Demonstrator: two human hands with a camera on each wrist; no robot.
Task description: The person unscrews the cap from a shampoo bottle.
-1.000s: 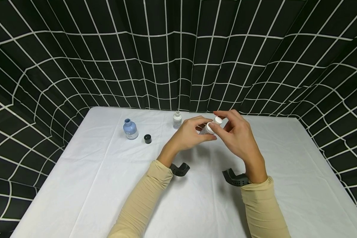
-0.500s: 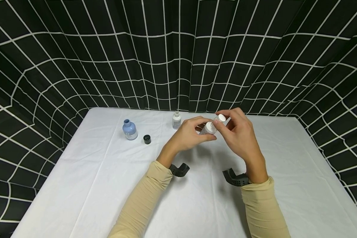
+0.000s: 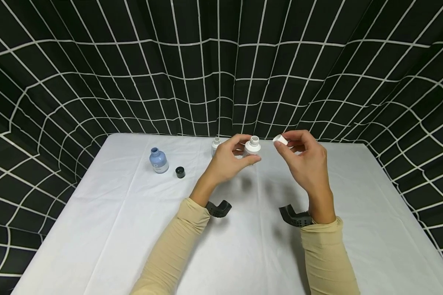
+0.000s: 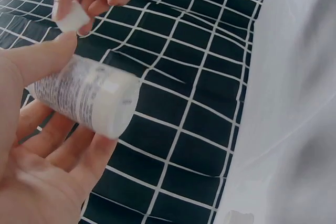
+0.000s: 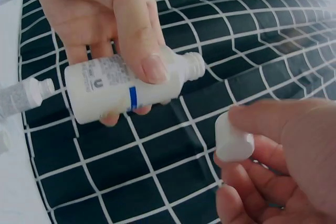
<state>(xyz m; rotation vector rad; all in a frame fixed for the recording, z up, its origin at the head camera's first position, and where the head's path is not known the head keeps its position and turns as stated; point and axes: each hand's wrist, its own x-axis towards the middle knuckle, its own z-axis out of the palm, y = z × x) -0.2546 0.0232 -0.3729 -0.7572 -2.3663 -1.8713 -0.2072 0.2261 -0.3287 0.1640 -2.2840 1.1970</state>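
My left hand (image 3: 227, 160) grips a small white bottle (image 3: 252, 148) around its body, thumb on the near side, held up above the table. Its threaded neck is uncovered, and printed text with a blue stripe shows on its label (image 5: 97, 82) in the right wrist view. To the right, apart from the bottle, my right hand (image 3: 305, 159) pinches a white cap (image 3: 280, 140) between thumb and fingers. The cap's open end faces the bottle side in the head view. From the left wrist view, the bottle's flat base (image 4: 123, 107) is visible.
Behind my left hand stands a second white bottle (image 3: 215, 146) without a cap, partly hidden. Farther left are an uncapped blue bottle (image 3: 158, 161) and a black cap (image 3: 180, 172) on the white-covered table (image 3: 258, 254). A black gridded curtain (image 3: 221, 61) surrounds the table.
The white cap has come off the bottle and moved right with my right hand. My left hand has shifted slightly left and turned the bottle more upright.
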